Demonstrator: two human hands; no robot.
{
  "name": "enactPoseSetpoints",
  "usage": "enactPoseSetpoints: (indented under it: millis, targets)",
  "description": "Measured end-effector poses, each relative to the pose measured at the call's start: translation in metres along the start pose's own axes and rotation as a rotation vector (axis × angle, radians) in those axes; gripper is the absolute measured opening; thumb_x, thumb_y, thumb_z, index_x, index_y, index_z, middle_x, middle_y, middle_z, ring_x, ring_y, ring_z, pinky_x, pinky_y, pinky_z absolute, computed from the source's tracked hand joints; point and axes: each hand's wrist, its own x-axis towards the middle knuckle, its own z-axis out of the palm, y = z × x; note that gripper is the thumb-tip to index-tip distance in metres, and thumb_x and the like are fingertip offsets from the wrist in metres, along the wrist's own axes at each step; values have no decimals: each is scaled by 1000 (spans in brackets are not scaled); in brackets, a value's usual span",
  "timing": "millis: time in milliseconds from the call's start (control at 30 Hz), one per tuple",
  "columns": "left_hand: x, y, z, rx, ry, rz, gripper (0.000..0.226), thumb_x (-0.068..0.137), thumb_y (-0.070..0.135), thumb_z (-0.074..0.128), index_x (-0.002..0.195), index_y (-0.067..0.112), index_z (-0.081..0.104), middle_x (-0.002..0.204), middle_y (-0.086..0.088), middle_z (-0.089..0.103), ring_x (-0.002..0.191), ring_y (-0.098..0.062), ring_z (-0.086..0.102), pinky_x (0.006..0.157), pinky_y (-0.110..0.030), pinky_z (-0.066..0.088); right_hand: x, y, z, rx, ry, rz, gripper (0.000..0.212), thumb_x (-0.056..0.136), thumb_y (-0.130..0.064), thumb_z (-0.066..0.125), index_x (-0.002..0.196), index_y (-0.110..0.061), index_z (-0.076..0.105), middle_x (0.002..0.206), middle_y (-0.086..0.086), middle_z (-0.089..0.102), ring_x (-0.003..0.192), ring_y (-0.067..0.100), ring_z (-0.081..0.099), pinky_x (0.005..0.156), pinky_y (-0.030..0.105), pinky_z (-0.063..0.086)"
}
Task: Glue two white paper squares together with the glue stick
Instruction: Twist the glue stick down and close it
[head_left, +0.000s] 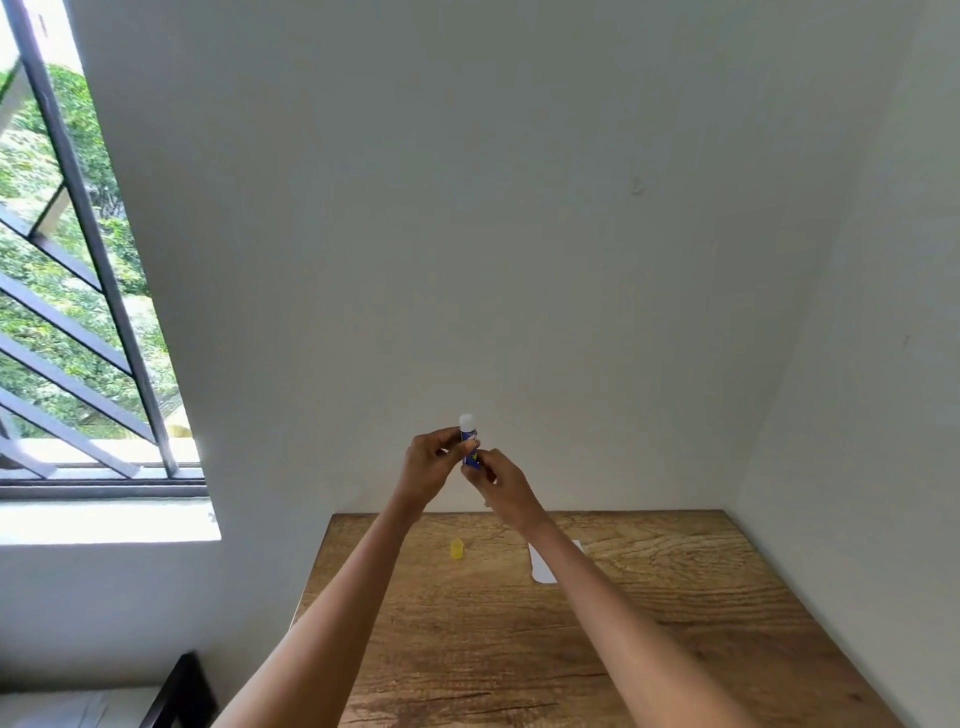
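Above the tabletop's (675, 597) far edge, both my hands pinch the uncapped glue stick (469, 441): left hand (431, 462) high, right hand (501, 480) probably at its base. Overtwisting could snap the glue; paper (540, 564) lies underneath.

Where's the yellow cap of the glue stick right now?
In the head view, the yellow cap sits on the wooden table near its far edge, between the two forearms and left of the white paper.

A wooden table (675, 649) stands against white walls (467, 208) beside a barred window (78, 312).
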Motion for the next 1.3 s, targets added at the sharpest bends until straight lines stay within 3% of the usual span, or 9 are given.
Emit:
enactPoseSetpoints:
  millis: [100,200,433,633,733,867,1000,1133,1300]
  targets:
    - [-1,-2,3,24,33,15,14,86,13,65,96,7,73,90,-14,74,91,-29,69,86,-46,52,-1,2,6,-243,212,17,26,85,-44,61,93,-19,62,75,-15,47,66,4,46,54,18,31]
    - [-2,-3,7,48,30,24,12,86,17,66,94,13,73,86,-10,74,86,-24,69,83,-44,53,-3,4,19,-199,415,68,33,77,-47,69,83,-17,56,70,-16,45,55,1,43,48,15,25]
    - [-2,-10,0,44,22,13,10,85,20,67,92,17,74,87,-5,75,88,-22,70,84,-45,53,1,9,14,15,57,-9,10,92,-29,54,83,-27,53,73,-12,48,67,3,47,66,27,37]
    - [-3,-4,7,42,9,30,20,85,21,67,78,40,71,78,1,74,78,-8,68,78,-38,53,2,10,25,-125,415,65,33,76,-39,72,78,-17,48,61,-11,45,52,7,40,47,20,29]
    - [0,-8,5,62,10,40,9,85,22,68,83,28,74,77,-1,74,75,-7,67,77,-38,53,3,11,22,54,250,69,29,82,-32,68,81,-12,47,61,-6,41,54,12,35,52,25,29]
    - [1,-20,-4,51,10,10,10,85,21,68,93,24,73,86,0,75,88,-16,70,85,-44,53,1,15,8,58,-25,13,18,95,-27,50,102,-14,60,75,-7,48,65,4,44,61,13,36]
    - [-1,-24,-3,42,25,-10,9,86,19,66,91,20,73,87,-1,74,91,-22,69,86,-46,52,4,22,13,-119,16,23,23,93,-35,51,102,-16,60,83,-12,49,71,3,47,66,23,35]
    - [-4,-23,0,7,33,-25,13,85,16,67,90,26,72,86,-2,74,88,-17,70,86,-43,53,2,24,23,-76,188,87,28,82,-47,63,88,-22,50,67,-14,40,54,2,37,52,19,27]
    - [-6,-27,-4,-3,26,-33,11,86,18,66,93,23,73,87,-5,74,87,-17,69,86,-44,53,4,20,22,152,-90,63,19,93,-31,54,107,-18,52,64,-7,37,55,6,36,56,23,33]
